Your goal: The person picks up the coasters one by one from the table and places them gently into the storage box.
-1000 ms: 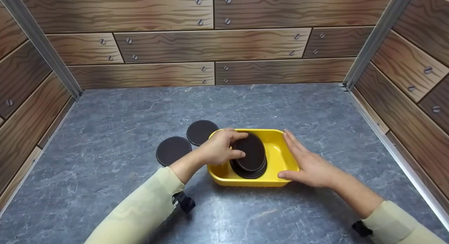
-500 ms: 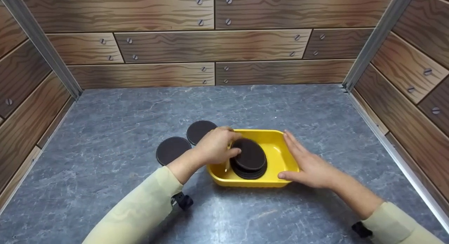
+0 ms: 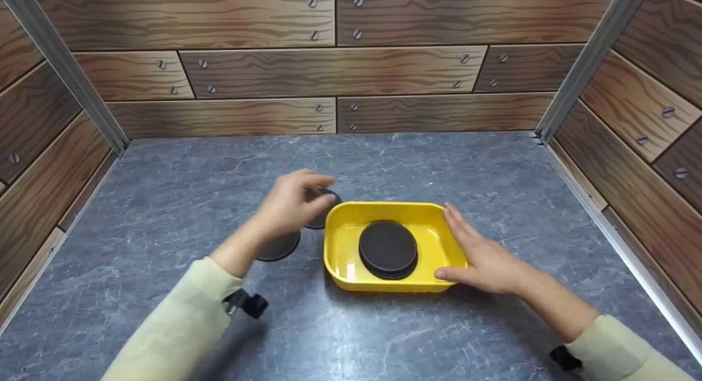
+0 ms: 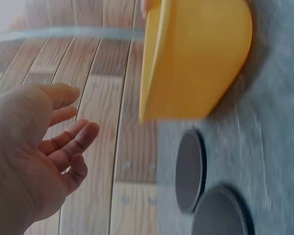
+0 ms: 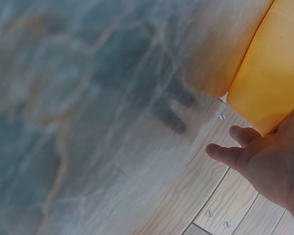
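Observation:
A yellow plastic tub (image 3: 395, 287) holds a stack of round black coasters (image 3: 388, 245) near its middle. My left hand (image 3: 286, 206) hovers to the left of the tub with nothing in its loosely bent fingers. Beneath it in the head view, it partly covers a near coaster (image 3: 281, 247) and a far coaster (image 3: 317, 223). Both lie flat and side by side on the table, as the left wrist view also shows. At the tub's right end my right hand (image 3: 488, 260) rests with straight fingers along the outside, its thumb over the near rim.
The grey marbled tabletop (image 3: 164, 216) runs back to a wood-patterned wall (image 3: 329, 71). Similar side walls stand left and right, with metal strips (image 3: 71, 74) in the corners.
My left hand has let go of the top coaster, which now lies level on the stack, and moved left out of the tub over the loose coasters. My right hand stays put.

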### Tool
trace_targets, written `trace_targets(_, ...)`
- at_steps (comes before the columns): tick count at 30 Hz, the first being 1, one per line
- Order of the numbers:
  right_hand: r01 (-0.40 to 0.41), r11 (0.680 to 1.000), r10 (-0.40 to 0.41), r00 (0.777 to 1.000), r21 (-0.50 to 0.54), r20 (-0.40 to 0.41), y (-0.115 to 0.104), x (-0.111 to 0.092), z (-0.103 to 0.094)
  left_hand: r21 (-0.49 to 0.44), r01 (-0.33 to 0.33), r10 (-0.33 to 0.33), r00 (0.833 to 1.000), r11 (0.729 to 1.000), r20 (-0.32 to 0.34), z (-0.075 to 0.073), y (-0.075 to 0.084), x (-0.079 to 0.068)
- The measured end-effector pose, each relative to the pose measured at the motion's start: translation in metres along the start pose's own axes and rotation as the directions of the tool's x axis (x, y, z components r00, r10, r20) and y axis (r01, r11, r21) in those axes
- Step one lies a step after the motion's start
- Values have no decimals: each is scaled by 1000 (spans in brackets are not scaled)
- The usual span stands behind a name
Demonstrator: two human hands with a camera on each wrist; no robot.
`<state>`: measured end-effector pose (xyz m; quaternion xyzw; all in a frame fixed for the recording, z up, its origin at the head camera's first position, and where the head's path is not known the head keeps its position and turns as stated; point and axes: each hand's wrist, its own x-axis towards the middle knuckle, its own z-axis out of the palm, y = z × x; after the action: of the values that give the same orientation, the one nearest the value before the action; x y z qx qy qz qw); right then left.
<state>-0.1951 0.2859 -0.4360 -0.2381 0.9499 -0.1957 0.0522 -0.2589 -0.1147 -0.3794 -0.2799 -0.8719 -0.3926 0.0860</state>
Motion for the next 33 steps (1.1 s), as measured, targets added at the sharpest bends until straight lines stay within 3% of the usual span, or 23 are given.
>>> trace_targets(7,-5,1000,5,1000,1,5,-1,0,0,-57,102,-108,989,993,-102,-35,-36,-19)
trace_targets(14,-10,1000,10,1000,1,10,-1,1,0,-118,220,-233,966,968,-114,-56,-69,-42)
trace_targets(22,-4,1000,4,1000,-3,8,-1,1,0,-221,331,-354,933,917,-71,-63,-93,-63)
trace_targets(33,29,1000,-29,999,-5,-14,0,0,0,-238,375,-379,925,896,32,-57,-112,-79)
